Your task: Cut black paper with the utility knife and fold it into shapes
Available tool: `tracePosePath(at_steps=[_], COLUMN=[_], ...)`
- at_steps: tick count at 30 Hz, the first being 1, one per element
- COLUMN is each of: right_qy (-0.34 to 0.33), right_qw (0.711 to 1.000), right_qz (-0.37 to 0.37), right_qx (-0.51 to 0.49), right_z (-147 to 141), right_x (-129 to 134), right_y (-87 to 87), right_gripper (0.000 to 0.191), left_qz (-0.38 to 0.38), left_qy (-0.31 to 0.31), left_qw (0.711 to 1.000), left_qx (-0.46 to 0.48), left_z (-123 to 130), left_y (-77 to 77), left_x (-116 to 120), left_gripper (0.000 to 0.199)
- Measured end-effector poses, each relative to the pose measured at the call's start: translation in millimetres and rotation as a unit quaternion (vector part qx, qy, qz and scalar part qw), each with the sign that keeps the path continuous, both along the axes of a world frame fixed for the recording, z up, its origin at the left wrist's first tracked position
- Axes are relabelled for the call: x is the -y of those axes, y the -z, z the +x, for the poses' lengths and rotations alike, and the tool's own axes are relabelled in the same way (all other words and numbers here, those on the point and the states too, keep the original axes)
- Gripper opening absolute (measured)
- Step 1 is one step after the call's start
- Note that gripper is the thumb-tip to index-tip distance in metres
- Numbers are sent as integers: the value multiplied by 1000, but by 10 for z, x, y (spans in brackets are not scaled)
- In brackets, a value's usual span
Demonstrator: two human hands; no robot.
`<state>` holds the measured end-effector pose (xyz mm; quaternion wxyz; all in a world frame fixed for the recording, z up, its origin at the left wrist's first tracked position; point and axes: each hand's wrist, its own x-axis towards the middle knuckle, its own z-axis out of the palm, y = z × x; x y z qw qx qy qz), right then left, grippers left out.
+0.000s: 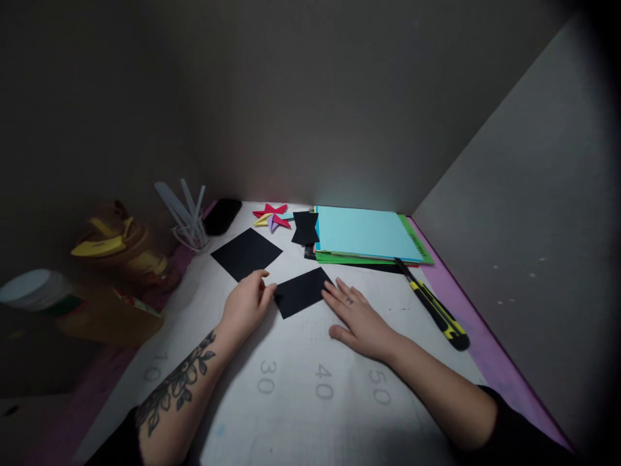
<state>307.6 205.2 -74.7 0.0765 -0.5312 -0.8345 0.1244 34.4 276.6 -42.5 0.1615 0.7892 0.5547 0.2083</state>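
A black paper rectangle lies in front of me on the white sheet, slightly slanted. My left hand is at its left edge, fingers curled and thumb tip against the paper. Some of those fingertips are hidden. On the opposite side, my right hand rests flat, fingers stretched out and touching the right edge. A black paper square lies beyond my left hand, turned like a diamond. Farther back, a small black paper piece with notched sides leans over the edge of the paper stack.
Coloured paper sheets are stacked at the back, with a yellow-black utility knife at right. Folded paper stars, a phone and a clear cup of white strips stand back left. A brown pot and white-lidded bottle are left.
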Motion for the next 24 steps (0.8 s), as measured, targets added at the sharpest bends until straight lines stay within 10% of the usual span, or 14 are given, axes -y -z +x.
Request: tracePosePath(at_steps=[13, 18, 24], right_qy=[-9, 13, -67], right_qw=[999, 992, 969], right_qz=[-25, 116, 235], right_qx=[33, -44, -29], right_z=[-49, -74, -182], right_x=[6, 30, 102], right_y=[0, 56, -42], right_gripper=[70, 82, 57], left_qz=[100, 305, 277], left_qy=[215, 253, 292], left_qw=[969, 918, 913], left_qx=[69, -2, -66], left_z=[142, 258, 427], left_y=[23, 89, 191], left_x=[170, 292, 447], left_gripper=[11, 20, 18])
